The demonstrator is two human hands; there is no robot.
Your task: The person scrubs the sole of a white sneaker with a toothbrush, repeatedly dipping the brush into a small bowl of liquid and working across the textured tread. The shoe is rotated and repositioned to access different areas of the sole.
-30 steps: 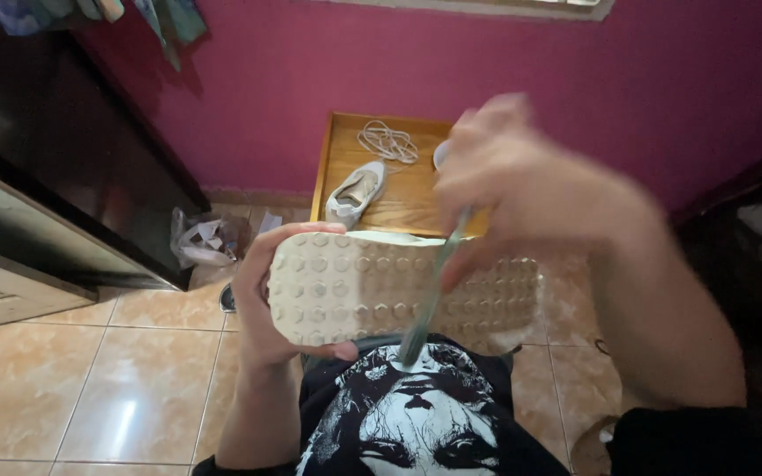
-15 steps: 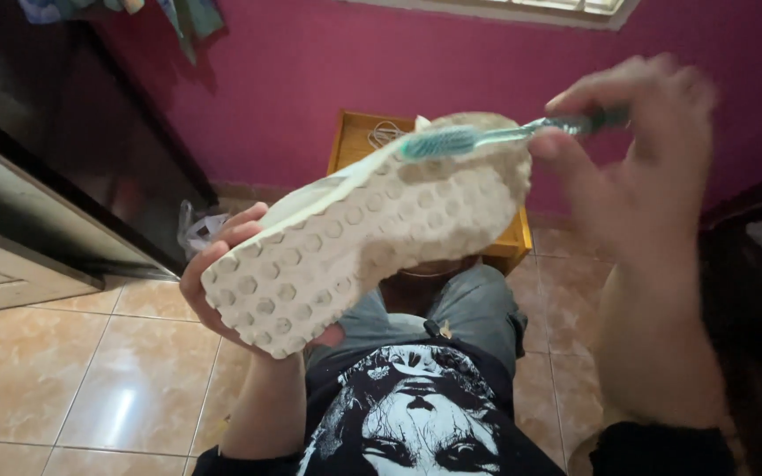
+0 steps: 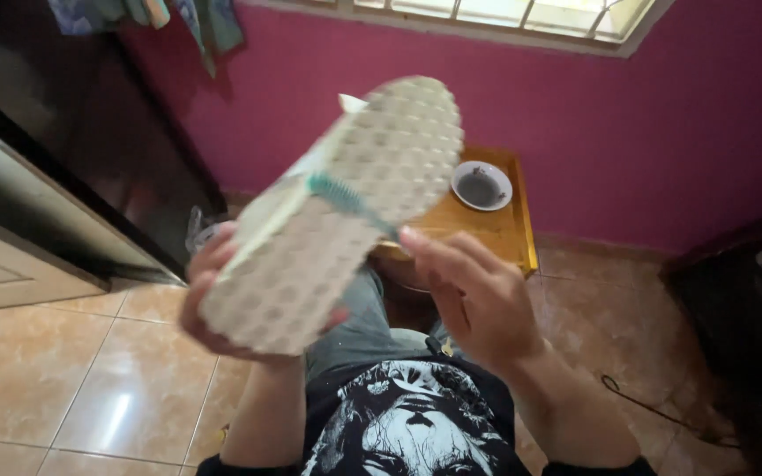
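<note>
Shoe, pale cream, sole up, studded tread facing the camera; held tilted in mid-air above the lap, toe end raised toward the wall, heel end low at the left. Upper almost wholly hidden behind the sole; only a sliver of pale side panel along the left edge and a small white tab at the top. Left hand cupped under the heel end, gripping it, fingers mostly hidden behind the sole, thumb and fingertips showing at the rim. Toothbrush, teal head with bristles laid across the middle of the sole, touching it; handle blurred and lost behind the fingers. Right hand pinching the brush handle at the fingertips, palm turned to the camera, remaining fingers loosely curled; exact grip hard to make out, probably thumb against forefinger. Wooden table, yellow-orange, low, behind the shoe, near half covered by sole and hand. Bowl, white, round, on the far part of the table, holding dark liquid or residue; contents not discernible further. Black printed shirt and grey trousers at the bottom, cut off by the frame. Magenta wall behind; tan tiled floor; dark cabinet at left, partly cropped.
</note>
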